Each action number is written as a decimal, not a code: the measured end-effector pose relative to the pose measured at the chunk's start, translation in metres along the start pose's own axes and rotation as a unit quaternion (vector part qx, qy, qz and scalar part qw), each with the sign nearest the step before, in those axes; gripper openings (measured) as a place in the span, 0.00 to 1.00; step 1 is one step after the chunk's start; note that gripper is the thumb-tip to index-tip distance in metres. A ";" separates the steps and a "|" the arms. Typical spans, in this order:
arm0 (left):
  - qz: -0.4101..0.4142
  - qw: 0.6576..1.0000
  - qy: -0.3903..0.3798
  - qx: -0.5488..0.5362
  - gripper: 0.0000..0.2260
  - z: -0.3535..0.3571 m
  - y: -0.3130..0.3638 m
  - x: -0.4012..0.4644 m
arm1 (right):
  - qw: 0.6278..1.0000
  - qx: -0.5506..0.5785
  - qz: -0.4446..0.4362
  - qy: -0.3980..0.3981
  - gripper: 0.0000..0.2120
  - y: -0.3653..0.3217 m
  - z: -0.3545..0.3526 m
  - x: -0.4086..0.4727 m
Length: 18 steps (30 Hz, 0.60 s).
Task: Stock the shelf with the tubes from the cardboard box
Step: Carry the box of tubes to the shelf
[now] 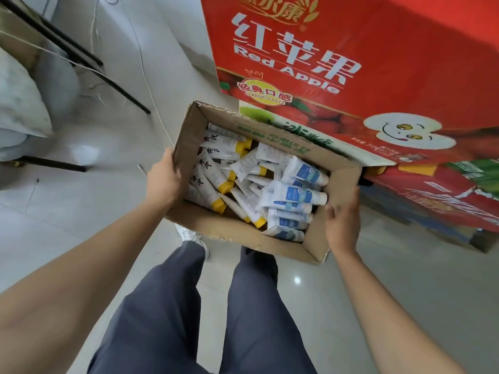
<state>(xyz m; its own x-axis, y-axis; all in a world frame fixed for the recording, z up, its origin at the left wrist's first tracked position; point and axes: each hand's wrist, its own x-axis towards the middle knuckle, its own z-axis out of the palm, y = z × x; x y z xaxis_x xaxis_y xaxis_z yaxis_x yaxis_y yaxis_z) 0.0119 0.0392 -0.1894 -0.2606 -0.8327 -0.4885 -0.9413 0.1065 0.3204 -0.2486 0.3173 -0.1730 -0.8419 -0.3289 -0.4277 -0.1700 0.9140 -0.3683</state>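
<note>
Glossy pale tiled floor (108, 211), red cartons (405, 63)

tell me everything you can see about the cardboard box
The cardboard box is plain brown corrugated card, open-topped, held tilted above the tiled floor. The left hand grips its left wall, the right hand its right wall. Inside lies a loose jumble of white tubes, yellow-capped on the left, blue-labelled on the right.
</note>
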 end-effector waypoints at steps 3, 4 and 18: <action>0.009 0.999 0.009 0.031 0.10 0.005 -0.007 0.005 | 0.996 0.016 0.084 0.017 0.23 0.001 0.003 0.009; 0.010 0.999 0.009 0.049 0.10 0.005 -0.009 0.006 | 0.994 0.015 0.108 0.008 0.19 0.001 0.005 0.012; -0.064 0.998 0.011 -0.012 0.06 -0.024 -0.031 -0.047 | 0.995 0.022 0.100 -0.020 0.09 -0.019 -0.016 0.001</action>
<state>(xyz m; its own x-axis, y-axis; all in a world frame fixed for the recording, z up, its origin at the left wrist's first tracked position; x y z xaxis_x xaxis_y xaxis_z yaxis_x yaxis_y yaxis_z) 0.0584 0.0618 -0.1570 -0.1325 -0.8506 -0.5088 -0.9614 -0.0147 0.2749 -0.2542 0.3034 -0.1527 -0.8360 -0.1516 -0.5274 0.0215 0.9513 -0.3076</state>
